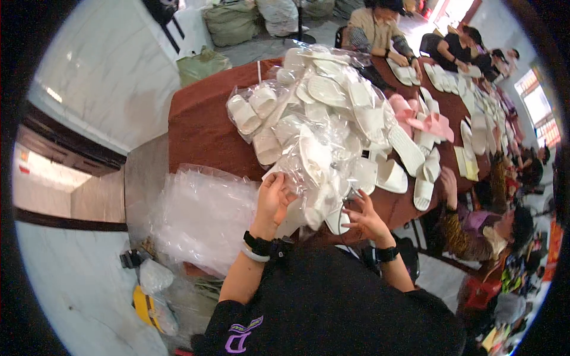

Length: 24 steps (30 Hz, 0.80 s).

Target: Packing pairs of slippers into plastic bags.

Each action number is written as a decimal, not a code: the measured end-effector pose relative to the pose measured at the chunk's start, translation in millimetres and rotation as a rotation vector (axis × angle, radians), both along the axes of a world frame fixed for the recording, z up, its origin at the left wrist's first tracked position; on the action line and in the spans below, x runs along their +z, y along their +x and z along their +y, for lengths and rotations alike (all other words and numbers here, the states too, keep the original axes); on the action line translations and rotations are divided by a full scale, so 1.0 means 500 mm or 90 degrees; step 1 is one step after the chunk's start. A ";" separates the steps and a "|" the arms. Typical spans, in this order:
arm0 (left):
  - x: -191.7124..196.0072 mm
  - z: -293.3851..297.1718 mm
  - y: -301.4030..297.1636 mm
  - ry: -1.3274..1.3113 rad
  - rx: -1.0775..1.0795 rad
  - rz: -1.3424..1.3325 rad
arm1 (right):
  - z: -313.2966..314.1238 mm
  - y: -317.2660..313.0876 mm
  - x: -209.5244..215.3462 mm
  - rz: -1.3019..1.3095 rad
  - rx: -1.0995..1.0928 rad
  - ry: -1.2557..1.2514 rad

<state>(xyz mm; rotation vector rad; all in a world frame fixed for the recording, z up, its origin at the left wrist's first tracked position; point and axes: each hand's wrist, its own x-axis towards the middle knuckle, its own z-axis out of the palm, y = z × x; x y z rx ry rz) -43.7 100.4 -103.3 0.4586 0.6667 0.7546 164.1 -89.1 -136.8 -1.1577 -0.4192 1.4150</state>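
My left hand [275, 203] is closed, with thumb and fingertips pinching the edge of a clear plastic bag [291, 183]. White slippers [313, 155] show through the film just beyond it. My right hand [368, 218] has its fingers apart, beside a white slipper [337, 222] at the near table edge, and I see nothing held in it. Both hands are at the near side of a large heap of bagged white slippers [326, 90]. To the left of my left hand lies a stack of flat clear plastic bags [205, 210].
A brown cloth covers the table [199, 121]. Loose white slippers [392, 177] and pink slippers [430, 124] lie right of the heap. Across the table a person [377, 32] handles white slippers; more people sit along the right. Large sacks [233, 25] stand behind, against the wall.
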 end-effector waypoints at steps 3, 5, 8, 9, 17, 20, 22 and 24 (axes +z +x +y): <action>0.040 -0.019 0.023 -0.009 -0.016 -0.055 | -0.012 -0.004 0.049 -0.078 0.049 -0.058; 0.040 -0.024 0.020 0.012 -0.030 -0.078 | -0.004 0.003 0.068 -0.291 0.080 0.042; 0.082 -0.044 0.028 0.049 -0.032 -0.131 | -0.009 -0.017 0.174 -0.521 0.147 0.156; 0.103 -0.053 0.024 0.069 -0.005 -0.154 | -0.004 -0.036 0.205 -0.625 0.146 0.216; 0.221 -0.089 0.032 0.003 0.127 -0.255 | 0.003 -0.098 0.217 -0.908 -0.119 0.423; 0.229 -0.102 0.010 -0.026 0.099 -0.286 | 0.022 -0.051 0.202 -0.849 -0.206 0.377; 0.230 -0.107 -0.019 0.155 0.069 -0.168 | 0.022 -0.022 0.216 -0.651 -0.329 0.370; 0.218 -0.114 -0.058 0.321 0.082 -0.048 | 0.019 -0.001 0.230 -0.430 -0.381 0.357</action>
